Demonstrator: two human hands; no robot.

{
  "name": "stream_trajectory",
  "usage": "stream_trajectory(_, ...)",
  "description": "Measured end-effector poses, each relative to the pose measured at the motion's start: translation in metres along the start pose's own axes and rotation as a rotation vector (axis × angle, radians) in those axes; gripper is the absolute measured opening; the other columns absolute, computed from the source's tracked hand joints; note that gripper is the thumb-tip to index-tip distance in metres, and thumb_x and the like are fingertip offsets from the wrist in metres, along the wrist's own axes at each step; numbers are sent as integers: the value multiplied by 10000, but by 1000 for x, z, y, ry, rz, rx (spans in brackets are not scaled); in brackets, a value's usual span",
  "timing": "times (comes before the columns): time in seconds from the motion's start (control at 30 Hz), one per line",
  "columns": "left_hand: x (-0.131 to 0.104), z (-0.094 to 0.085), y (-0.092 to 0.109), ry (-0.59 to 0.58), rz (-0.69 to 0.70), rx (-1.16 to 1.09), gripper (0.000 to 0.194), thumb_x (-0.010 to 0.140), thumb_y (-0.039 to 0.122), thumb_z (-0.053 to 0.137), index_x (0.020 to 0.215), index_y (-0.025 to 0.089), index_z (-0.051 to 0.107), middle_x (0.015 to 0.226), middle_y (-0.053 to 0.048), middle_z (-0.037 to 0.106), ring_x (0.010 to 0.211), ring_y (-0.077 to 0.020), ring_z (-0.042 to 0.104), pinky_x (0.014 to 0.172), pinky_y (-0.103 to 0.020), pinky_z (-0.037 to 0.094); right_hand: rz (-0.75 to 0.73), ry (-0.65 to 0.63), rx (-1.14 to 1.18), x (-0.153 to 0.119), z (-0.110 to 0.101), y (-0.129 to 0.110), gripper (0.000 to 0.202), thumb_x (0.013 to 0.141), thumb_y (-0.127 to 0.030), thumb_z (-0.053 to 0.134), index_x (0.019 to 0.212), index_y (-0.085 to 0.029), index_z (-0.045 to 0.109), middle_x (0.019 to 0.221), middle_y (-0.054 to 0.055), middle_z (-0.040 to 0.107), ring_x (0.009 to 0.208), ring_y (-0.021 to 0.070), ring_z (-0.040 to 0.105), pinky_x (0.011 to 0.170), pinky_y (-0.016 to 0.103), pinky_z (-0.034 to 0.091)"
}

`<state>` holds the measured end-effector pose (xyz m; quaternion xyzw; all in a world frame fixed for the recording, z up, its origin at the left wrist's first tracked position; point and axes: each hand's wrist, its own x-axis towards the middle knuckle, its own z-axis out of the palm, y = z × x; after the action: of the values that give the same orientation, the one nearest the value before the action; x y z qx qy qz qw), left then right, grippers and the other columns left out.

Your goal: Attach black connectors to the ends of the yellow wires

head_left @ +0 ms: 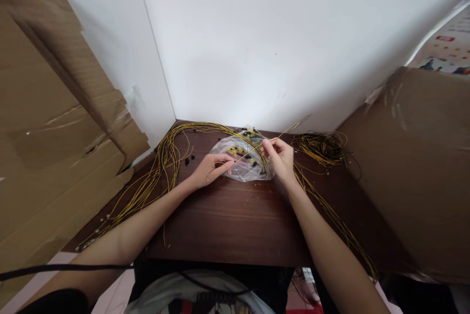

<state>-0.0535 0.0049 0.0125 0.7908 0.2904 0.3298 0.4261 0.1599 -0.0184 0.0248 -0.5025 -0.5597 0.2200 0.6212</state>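
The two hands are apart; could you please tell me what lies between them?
In the head view, a thin wire spans from the left hand to the right hand, with a clear plastic bag showing beyond it.

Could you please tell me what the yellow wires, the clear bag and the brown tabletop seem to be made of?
Yellow wires: probably plastic-coated, since they look smooth and bend in loose curves; core not visible.
Clear bag: thin, glossy plastic, judging by its see-through, crinkled film.
Brown tabletop: wood or wood-look laminate, with faint grain and a soft sheen.
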Motion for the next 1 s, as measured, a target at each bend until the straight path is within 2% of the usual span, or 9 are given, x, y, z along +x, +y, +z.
stream_trajectory(0.13,1,0,-2,1,9,26,312,850,336,462,714,128,650,690,-34,625,676,-127,543,663,-234,412,35,110,91,7,-8,2,299,761,-431,587,641,-158,589,606,-4,574,504,90,483,501,224,393)
stream_trajectory(0.47,2,0,-1,-1,-24,73,345,849,344,455,656,121,634,740,-36,635,611,-100,497,557,-209,338,109,254,202,16,-18,11,295,703,-422,643,626,-142,591,580,-5,580,458,72,472,447,207,366)
stream_trajectory(1.0,2,1,-3,-3,-14,38,324,842,342,454,681,133,642,641,-15,588,533,-83,420,525,-218,317,166,340,178,20,-25,14,281,664,-416,658,630,-144,593,560,-17,577,445,71,470,440,205,372)
